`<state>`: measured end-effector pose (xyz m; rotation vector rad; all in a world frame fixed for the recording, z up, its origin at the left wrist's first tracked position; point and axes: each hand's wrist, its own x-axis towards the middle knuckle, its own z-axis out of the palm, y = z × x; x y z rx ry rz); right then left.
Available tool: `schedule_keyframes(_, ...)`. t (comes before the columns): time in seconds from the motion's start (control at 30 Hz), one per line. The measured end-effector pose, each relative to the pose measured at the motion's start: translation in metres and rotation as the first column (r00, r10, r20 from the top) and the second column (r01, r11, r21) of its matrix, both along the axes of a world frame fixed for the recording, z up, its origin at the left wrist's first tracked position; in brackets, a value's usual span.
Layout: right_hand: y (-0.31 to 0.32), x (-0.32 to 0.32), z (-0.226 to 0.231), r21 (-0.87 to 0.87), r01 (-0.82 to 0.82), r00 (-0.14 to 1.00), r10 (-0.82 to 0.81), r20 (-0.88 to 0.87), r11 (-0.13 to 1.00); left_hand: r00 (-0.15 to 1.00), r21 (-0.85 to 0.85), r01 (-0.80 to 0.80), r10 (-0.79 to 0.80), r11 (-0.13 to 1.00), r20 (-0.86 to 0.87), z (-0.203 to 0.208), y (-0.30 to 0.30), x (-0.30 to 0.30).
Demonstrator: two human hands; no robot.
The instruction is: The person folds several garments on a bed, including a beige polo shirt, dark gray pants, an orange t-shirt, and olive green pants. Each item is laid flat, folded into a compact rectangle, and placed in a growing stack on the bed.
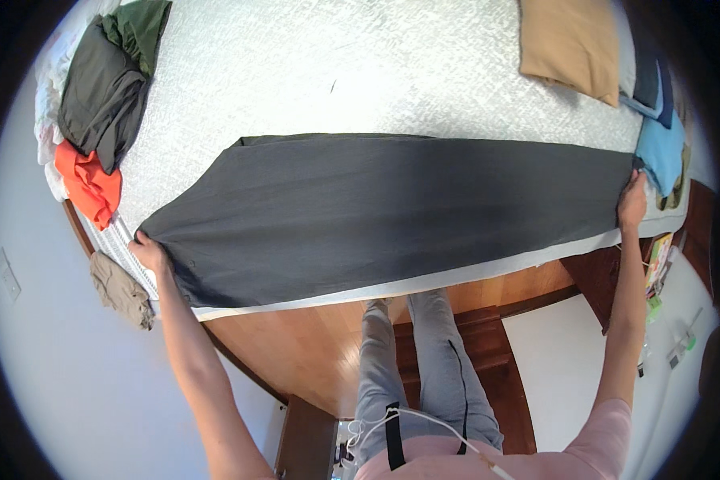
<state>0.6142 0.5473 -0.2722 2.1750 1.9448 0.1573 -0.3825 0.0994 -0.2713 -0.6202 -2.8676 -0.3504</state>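
Observation:
A pair of dark grey trousers (408, 212), folded lengthwise, lies stretched from left to right along the near edge of the bed. My left hand (148, 253) grips its left end, thumb on top and fingers mostly hidden by the cloth. At the narrower right end, my right hand (633, 202) is closed on the corner of the cloth. Both arms are spread wide. The fabric looks fairly smooth between them, with small creases near my left hand.
A pale patterned bedspread (392, 72) covers the bed. Dark green and grey clothes (108, 88), an orange garment (88, 182) and a beige cloth (122, 290) lie at left. Tan folded clothing (572, 48) and a light blue garment (662, 152) are at right. A white cable (432, 418) hangs before me.

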Motion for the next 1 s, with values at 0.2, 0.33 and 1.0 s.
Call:
schedule_keyframes(0.2,-0.005,0.012,0.004,0.024,-0.036,0.985,0.039,-0.168,0.999,0.991,-0.067,-0.132,0.134,0.989,0.025,0.021,0.006,0.014)
schedule_keyframes(0.33,0.000,0.013,0.006,0.036,-0.055,0.983,0.061,-0.176,0.998,0.976,-0.067,-0.191,0.182,0.979,-0.117,0.040,0.014,0.021)
schedule_keyframes(1.0,-0.031,0.008,0.013,-0.112,-0.046,0.998,0.041,-0.047,0.993,0.906,-0.438,0.424,-0.366,0.793,0.214,0.037,0.087,0.216)
